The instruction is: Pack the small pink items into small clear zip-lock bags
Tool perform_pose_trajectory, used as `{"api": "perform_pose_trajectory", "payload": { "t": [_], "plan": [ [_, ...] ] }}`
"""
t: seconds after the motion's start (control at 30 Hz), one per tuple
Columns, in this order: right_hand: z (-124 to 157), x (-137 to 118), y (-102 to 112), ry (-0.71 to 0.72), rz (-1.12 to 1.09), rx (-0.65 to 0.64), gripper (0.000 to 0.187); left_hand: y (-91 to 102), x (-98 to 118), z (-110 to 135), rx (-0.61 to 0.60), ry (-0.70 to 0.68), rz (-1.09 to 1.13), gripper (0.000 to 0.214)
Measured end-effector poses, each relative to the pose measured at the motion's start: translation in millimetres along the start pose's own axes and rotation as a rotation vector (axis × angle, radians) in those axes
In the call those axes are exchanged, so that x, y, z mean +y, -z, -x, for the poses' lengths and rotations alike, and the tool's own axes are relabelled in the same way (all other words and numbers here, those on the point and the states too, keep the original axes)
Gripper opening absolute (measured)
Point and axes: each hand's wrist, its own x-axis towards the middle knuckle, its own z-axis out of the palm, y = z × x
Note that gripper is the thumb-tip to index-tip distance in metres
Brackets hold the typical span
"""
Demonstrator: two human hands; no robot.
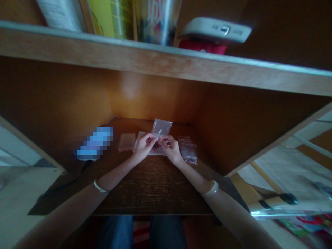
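My left hand [143, 146] and my right hand [172, 148] meet over the dark wooden desk [153, 186], fingers pinched together on a small clear plastic bag [161, 127] that stands up between them. Small reddish bits show under the fingers, in another bag [156, 147] lying flat. To the left of my left hand lies an empty clear bag [127, 142]. Right of my right hand lies a clear bag [189, 152] with small beads at its lower edge.
A blurred-out blue object [94, 143] rests at the desk's left with a dark cable [64, 185] running from it. A wooden shelf [166, 64] overhangs the desk, carrying books [114, 17] and a white device [216, 29]. Side walls close in the desk.
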Motion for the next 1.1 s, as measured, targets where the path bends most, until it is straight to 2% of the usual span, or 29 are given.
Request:
{"api": "perform_pose_trajectory", "payload": {
  "t": [0.2, 0.43, 0.7, 1.1],
  "plan": [
    [1.6, -4.1, -0.3, 0.007, 0.017, 0.033, 0.017, -0.7, 1.3, 1.0, 0.021, 0.004, 0.010, 0.014],
    [-0.3, 2.1, -1.6, -0.073, -0.098, -0.003, 0.023, -1.2, 1.0, 2.5, 0.059, 0.063, 0.047, 0.023],
    [-1.6, -1.1, -2.4, -0.111, -0.187, 0.015, 0.022, -2.6, -0.4, 3.7, 0.019, 0.062, 0.074, 0.025],
    [-2.1, 4.3, -2.7, -0.102, -0.134, 0.056, 0.023, -2.9, 1.3, 3.0, 0.000, 0.067, 0.038, 0.025]
  ]
}}
